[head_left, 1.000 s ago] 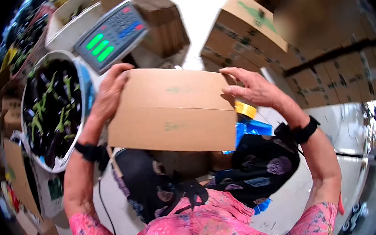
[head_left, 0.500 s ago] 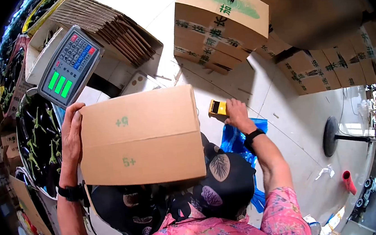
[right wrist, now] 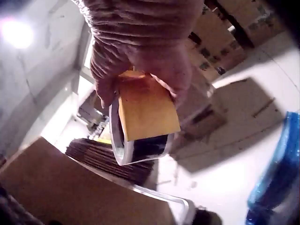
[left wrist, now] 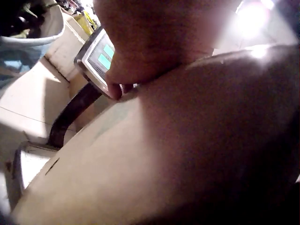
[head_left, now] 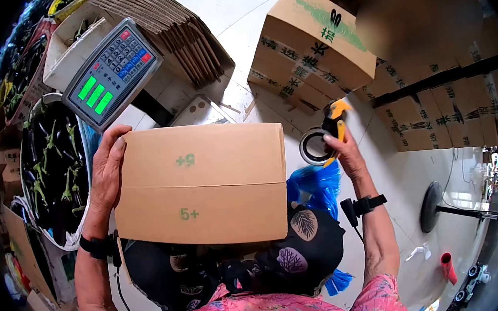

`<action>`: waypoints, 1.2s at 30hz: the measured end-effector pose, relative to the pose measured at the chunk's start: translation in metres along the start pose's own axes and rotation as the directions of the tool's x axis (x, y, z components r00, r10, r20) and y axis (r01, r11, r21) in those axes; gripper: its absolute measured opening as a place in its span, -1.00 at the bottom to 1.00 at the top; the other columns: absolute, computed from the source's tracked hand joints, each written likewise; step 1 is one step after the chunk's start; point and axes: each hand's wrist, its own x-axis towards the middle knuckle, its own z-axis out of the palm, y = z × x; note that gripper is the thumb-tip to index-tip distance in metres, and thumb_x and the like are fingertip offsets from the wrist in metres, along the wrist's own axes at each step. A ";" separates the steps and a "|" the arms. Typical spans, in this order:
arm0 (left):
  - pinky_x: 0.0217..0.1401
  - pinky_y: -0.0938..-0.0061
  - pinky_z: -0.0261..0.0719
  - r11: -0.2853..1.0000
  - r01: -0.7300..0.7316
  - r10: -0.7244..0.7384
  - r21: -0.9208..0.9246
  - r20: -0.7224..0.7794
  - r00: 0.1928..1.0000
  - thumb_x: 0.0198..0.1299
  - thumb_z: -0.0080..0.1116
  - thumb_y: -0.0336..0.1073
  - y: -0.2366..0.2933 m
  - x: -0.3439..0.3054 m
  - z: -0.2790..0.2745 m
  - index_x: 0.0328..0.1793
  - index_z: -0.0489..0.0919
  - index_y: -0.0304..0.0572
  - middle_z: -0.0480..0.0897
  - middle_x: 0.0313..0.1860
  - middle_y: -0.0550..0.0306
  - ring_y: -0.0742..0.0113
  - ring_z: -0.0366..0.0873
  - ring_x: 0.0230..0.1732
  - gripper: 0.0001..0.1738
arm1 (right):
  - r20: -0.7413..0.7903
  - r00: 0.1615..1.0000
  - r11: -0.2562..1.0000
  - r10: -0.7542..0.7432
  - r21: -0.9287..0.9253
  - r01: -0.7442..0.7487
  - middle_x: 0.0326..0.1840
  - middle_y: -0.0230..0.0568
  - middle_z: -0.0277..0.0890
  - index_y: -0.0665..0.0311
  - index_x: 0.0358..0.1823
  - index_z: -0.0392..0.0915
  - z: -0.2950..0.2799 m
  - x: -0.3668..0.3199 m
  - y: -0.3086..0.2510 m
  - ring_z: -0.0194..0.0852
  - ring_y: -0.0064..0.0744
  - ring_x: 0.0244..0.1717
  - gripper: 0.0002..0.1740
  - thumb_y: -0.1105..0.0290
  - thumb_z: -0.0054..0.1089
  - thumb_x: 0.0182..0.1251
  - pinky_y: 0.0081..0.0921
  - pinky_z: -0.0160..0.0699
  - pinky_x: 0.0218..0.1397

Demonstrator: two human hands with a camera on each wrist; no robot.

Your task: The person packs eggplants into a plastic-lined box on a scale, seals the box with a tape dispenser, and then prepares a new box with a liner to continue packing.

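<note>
Several taped boxes stand beyond the carton; I see the scale near its far left corner. Hands are apart: left hand grips its left side, right hand holds tape dispenser, right of carton.

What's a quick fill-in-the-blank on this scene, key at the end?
The right hand grips a tape dispenser coloured black and ____. The left hand touches the cardboard box, which is marked with a 5 and a ____ sign. The scale display glows ____. The tub beside the scale holds ____.

Missing words: yellow; plus; green; eggplants.
</note>
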 end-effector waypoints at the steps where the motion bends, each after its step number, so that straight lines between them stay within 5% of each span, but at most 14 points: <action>1: -0.03 0.72 0.43 1.000 -0.022 0.022 -0.004 0.002 1.000 0.56 -0.06 -0.22 -0.001 0.000 0.000 0.22 0.49 -0.23 0.55 -0.08 0.32 0.64 0.44 -0.11 -0.71 | 0.009 0.999 0.997 -0.049 -0.052 0.050 -0.25 -0.33 0.51 0.19 0.04 0.39 0.002 -0.005 -0.023 0.52 -0.46 -0.26 -0.43 0.14 0.48 0.12 -0.49 0.53 -0.11; 3: -0.03 0.70 0.44 0.998 -0.069 0.069 -0.010 0.004 0.998 0.56 -0.05 -0.22 -0.005 0.001 -0.002 0.22 0.50 -0.24 0.55 -0.08 0.31 0.62 0.44 -0.12 -0.70 | -0.041 0.944 0.671 -0.329 -0.713 0.203 -0.19 -0.10 0.62 0.20 0.04 0.37 0.017 -0.018 -0.063 0.65 -0.16 -0.15 -0.43 0.16 0.46 0.08 -0.33 0.60 -0.02; 4: -0.02 0.68 0.45 0.996 -0.083 0.083 0.016 0.007 0.996 0.56 -0.05 -0.23 -0.003 0.000 -0.002 0.21 0.51 -0.23 0.56 -0.08 0.29 0.59 0.45 -0.11 -0.71 | -0.001 0.918 0.529 -0.397 -0.817 0.228 -0.13 0.06 0.66 0.21 0.06 0.35 0.022 -0.019 -0.070 0.68 0.05 -0.05 -0.40 0.20 0.45 0.04 -0.21 0.61 0.05; 7: 0.02 0.65 0.45 0.998 -0.058 0.058 0.006 -0.001 0.998 0.55 -0.06 -0.27 -0.007 -0.001 -0.004 0.21 0.52 -0.22 0.56 -0.09 0.28 0.58 0.45 -0.08 -0.73 | 0.075 0.933 0.795 -0.352 -0.503 0.340 -0.01 -0.11 0.58 0.24 0.16 0.35 0.048 -0.043 -0.106 0.59 -0.25 0.01 -0.32 0.23 0.47 0.02 -0.31 0.54 0.12; 11: 0.22 0.48 0.43 0.978 -0.179 0.180 0.110 0.007 0.984 0.49 -0.02 -0.30 -0.012 0.000 -0.010 0.18 0.53 -0.30 0.57 0.02 0.09 0.35 0.51 0.08 -0.72 | 0.197 0.906 0.845 -0.375 -0.329 0.421 0.09 -0.21 0.52 0.25 0.19 0.32 0.109 -0.091 -0.170 0.53 -0.38 0.09 -0.26 0.36 0.56 -0.03 -0.45 0.51 0.20; 15: 0.22 0.42 0.45 0.961 -0.254 0.259 0.108 -0.034 0.965 0.46 -0.03 -0.31 -0.021 0.003 -0.010 0.14 0.55 -0.28 0.56 -0.03 0.04 0.29 0.52 0.07 -0.73 | 0.396 0.853 0.765 -0.341 -0.409 0.496 0.05 -0.19 0.57 0.30 0.21 0.28 0.160 -0.122 -0.212 0.55 -0.42 0.11 -0.22 0.31 0.59 0.02 -0.46 0.55 0.19; 17: 0.28 0.41 0.42 0.949 -0.255 0.261 0.186 -0.007 0.965 0.48 -0.05 -0.29 -0.017 0.001 -0.014 0.18 0.53 -0.30 0.55 0.05 0.04 0.27 0.51 0.14 -0.70 | 0.487 0.742 0.697 -0.460 -0.319 0.642 0.03 -0.17 0.59 0.32 0.21 0.28 0.186 -0.117 -0.205 0.58 -0.43 0.06 -0.22 0.25 0.58 0.05 -0.46 0.56 0.16; 18: 0.25 0.39 0.44 0.933 -0.306 0.315 0.191 -0.015 0.949 0.46 -0.03 -0.29 -0.022 0.003 -0.014 0.16 0.54 -0.29 0.55 0.02 0.02 0.23 0.52 0.10 -0.71 | 0.552 0.769 0.739 -0.323 -0.360 0.569 0.28 -0.19 0.44 0.25 0.44 0.18 0.187 -0.109 -0.197 0.57 -0.31 0.17 0.09 0.31 0.74 -0.11 -0.33 0.61 0.28; 21: 0.23 0.35 0.46 0.914 -0.338 0.352 0.224 -0.024 0.936 0.45 -0.02 -0.28 -0.027 0.004 -0.014 0.14 0.55 -0.25 0.55 0.00 -0.02 0.17 0.53 0.09 -0.72 | 0.715 0.630 0.472 -0.303 -0.461 0.751 0.18 -0.12 0.53 0.23 0.33 0.24 0.220 -0.091 -0.173 0.57 -0.27 0.17 -0.07 0.18 0.67 -0.01 -0.35 0.59 0.23; 25: 0.23 0.22 0.45 0.940 -0.291 0.315 0.180 -0.121 0.941 0.46 -0.07 -0.18 -0.030 0.001 -0.014 0.24 0.48 -0.23 0.54 -0.05 -0.10 0.00 0.52 0.08 -0.63 | 0.694 0.672 0.537 -0.258 -0.475 0.697 0.08 -0.10 0.61 0.25 0.29 0.24 0.234 -0.092 -0.178 0.63 -0.30 0.09 -0.14 0.25 0.63 0.04 -0.35 0.58 0.22; 26: 0.34 0.20 0.41 0.961 -0.234 0.255 0.149 -0.141 0.957 0.39 0.04 0.01 -0.028 -0.001 -0.015 0.44 0.30 -0.28 0.51 0.14 -0.21 -0.08 0.48 0.23 -0.35 | 0.713 0.652 0.485 -0.259 -0.487 0.726 0.10 -0.10 0.60 0.26 0.28 0.23 0.234 -0.092 -0.179 0.62 -0.32 0.11 -0.15 0.30 0.63 0.04 -0.38 0.59 0.21; 30: 0.53 0.16 0.26 0.989 -0.024 0.028 0.143 -0.025 0.999 0.01 0.38 0.26 -0.025 -0.051 -0.029 0.61 0.01 -0.39 0.29 0.45 -0.42 -0.21 0.30 0.48 0.25 | 0.682 0.671 0.525 -0.291 -0.473 0.708 0.10 -0.08 0.59 0.28 0.23 0.23 0.230 -0.094 -0.168 0.62 -0.34 0.11 -0.18 0.36 0.63 0.02 -0.39 0.61 0.18; 33: 0.12 0.20 0.60 0.967 0.179 -0.178 0.182 -0.021 0.984 0.00 0.44 0.15 -0.025 -0.101 -0.048 0.40 0.34 -0.42 0.57 0.20 -0.28 0.04 0.63 0.12 -0.01 | 0.675 0.665 0.509 -0.320 -0.470 0.721 0.09 -0.10 0.59 0.27 0.20 0.23 0.233 -0.098 -0.168 0.64 -0.33 0.09 -0.21 0.32 0.60 0.03 -0.37 0.63 0.18; 36: -0.29 0.43 0.62 0.963 0.152 -0.175 0.223 0.091 0.980 0.22 0.31 -0.19 -0.019 -0.132 -0.066 0.02 0.57 -0.36 0.70 -0.33 0.03 0.36 0.64 -0.42 -0.61 | 0.678 0.668 0.508 -0.306 -0.477 0.717 0.09 -0.12 0.58 0.27 0.21 0.24 0.237 -0.102 -0.172 0.63 -0.34 0.08 -0.24 0.37 0.57 0.05 -0.38 0.62 0.18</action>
